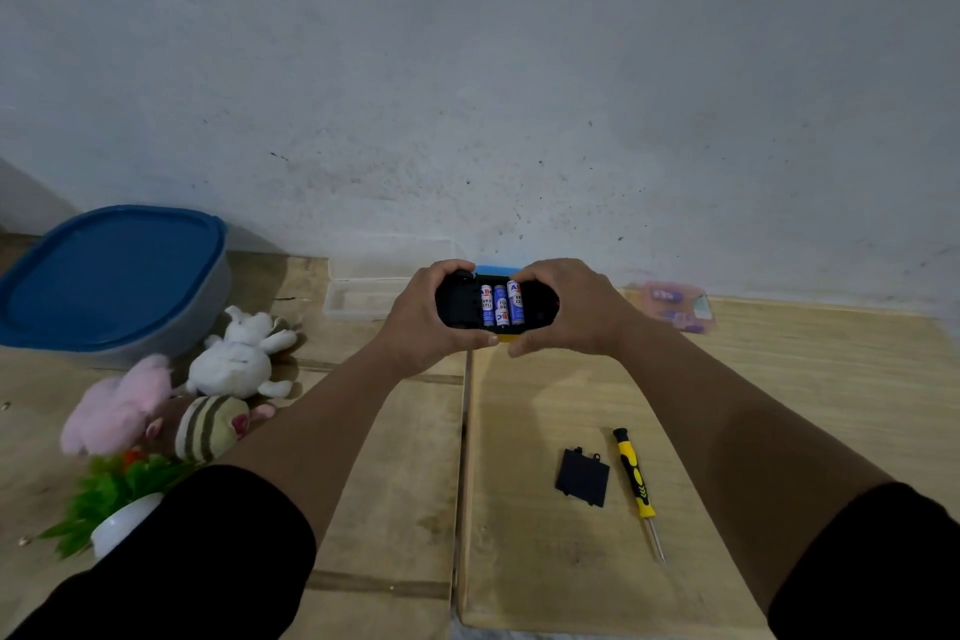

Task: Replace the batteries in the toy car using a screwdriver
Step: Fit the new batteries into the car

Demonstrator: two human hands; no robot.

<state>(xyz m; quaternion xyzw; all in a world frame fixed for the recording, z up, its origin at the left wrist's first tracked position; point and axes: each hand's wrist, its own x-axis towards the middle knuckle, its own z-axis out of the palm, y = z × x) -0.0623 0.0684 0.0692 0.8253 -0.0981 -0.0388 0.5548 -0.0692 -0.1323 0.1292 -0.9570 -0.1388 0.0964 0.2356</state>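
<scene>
A grey wall is filling the upper half of the view, and a wooden table [545,431] is spreading across the lower half. At about ten o'clock a blue-lidded tub [111,276] is sitting against the wall, with a heap of soft toys [208,390] just below it toward eight o'clock and a small green plant in a white pot [122,504] lying nearer the edge. A clear plastic tray [358,299] is resting behind the hands near the wall.

At the centre, both arms are reaching forward. The left hand [421,322] and the right hand [561,309] are each wrapping closed around one end of the toy car [457,307], holding it belly-up above the table so that the open battery bay is facing the wearer. Three batteries [501,305] are sitting side by side in that bay, probably being checked or pressed home; whether they are the old or the new cells cannot be told.

At about four o'clock the black battery cover [582,477] is lying flat on the wood, with the yellow-and-black screwdriver [635,478] just beside it on its right, tip pointing toward the wearer. Both seem to be parked within easy reach for closing up. At two o'clock a blurred pink packet [672,307] is lying by the wall; its contents are unclear.
</scene>
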